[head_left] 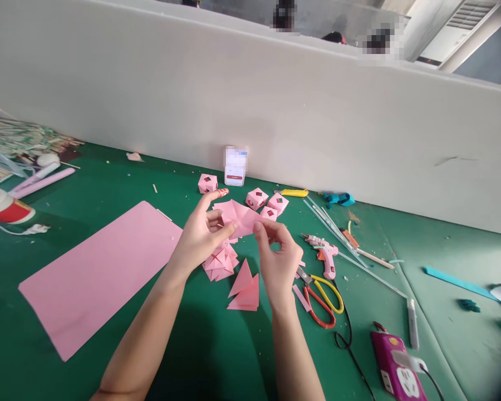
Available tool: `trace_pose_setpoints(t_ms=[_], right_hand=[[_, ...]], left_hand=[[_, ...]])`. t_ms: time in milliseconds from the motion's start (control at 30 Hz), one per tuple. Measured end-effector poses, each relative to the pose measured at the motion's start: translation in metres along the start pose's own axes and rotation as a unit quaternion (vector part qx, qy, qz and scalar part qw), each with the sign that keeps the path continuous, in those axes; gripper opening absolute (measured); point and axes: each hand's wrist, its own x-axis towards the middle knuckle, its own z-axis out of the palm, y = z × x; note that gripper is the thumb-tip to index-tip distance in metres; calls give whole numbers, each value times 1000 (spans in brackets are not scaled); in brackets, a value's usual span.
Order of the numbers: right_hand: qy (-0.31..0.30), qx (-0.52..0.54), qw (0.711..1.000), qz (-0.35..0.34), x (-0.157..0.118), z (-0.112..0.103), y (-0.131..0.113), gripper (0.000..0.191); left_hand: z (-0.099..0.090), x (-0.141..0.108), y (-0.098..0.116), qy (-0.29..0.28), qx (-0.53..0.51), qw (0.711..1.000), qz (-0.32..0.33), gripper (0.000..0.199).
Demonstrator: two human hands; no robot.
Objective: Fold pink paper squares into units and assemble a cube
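A left hand (202,228) and a right hand (279,253) pinch opposite sides of a thin, creased pink paper piece (239,216), raised between them above a green desk (211,351). Just below lie a pile of folded pink paper pieces (219,264) and some flat pink paper triangles (246,295). Beyond are small pink paper boxes with cut-out openings (256,198). To the right are red-and-yellow-handled scissors (326,298) and a pink glue gun (328,257); to the left, a large pink rectangular sheet (104,278).

Uneven pulling by the hands could tear the paper or skew its creases; a dropping wrist might scatter the loose triangles.

Some fingertips are hidden behind the paper, and the right hand covers the scissors' tips. A red-and-white cup (6,206) is cut off at the left edge. The upright phone's (235,166) screen is partly blurred.
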Motion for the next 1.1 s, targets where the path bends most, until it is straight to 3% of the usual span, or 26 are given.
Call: trace_pose_setpoints(t_ms=[100, 233, 433, 500, 600, 733, 1100], right_hand=[[30, -55, 995, -74, -3, 4, 1, 19], [-15, -46, 990, -130, -3, 4, 0, 20], [-102, 74, 992, 3, 4, -7, -5, 13], [-133, 107, 985, 35, 7, -11, -4, 20], [-183, 108, 976, 50, 10, -16, -5, 28], [-239, 111, 963, 48, 12, -21, -5, 23], [-202, 210, 948, 129, 15, -22, 6, 20]], left_hand=[[1, 0, 1, -6, 6, 1000, -10, 67], [1, -1, 2, -1, 1, 1000, 0, 66], [-5, -3, 4, -22, 38, 999, 7, 66], [-7, -4, 5, -37, 50, 998, 6, 67], [-6, -5, 6, -42, 56, 998, 5, 66], [-5, -7, 8, -48, 63, 997, 7, 66], [1, -13, 19, -63, 51, 996, 25, 77]])
